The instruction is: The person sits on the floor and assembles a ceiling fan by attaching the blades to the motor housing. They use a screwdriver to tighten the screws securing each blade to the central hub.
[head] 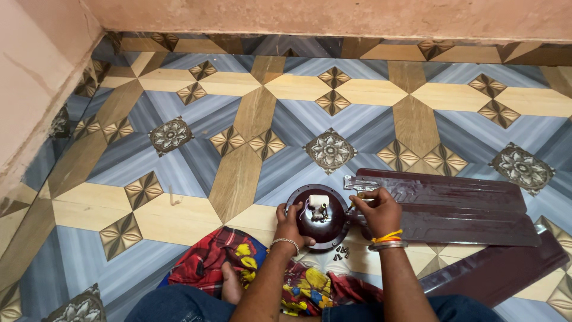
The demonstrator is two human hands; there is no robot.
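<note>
Fan motor housing sits on the floor, between both hands. Left hand grips its left rim. Right hand pinches a screwdriver at its right edge, beside the blade bracket; blades run rightward. Loose screws just below.

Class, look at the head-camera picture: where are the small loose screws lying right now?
The loose screws lie on the tiled floor in the lower middle, just below the round motor housing, between the person's two wrists.
</note>
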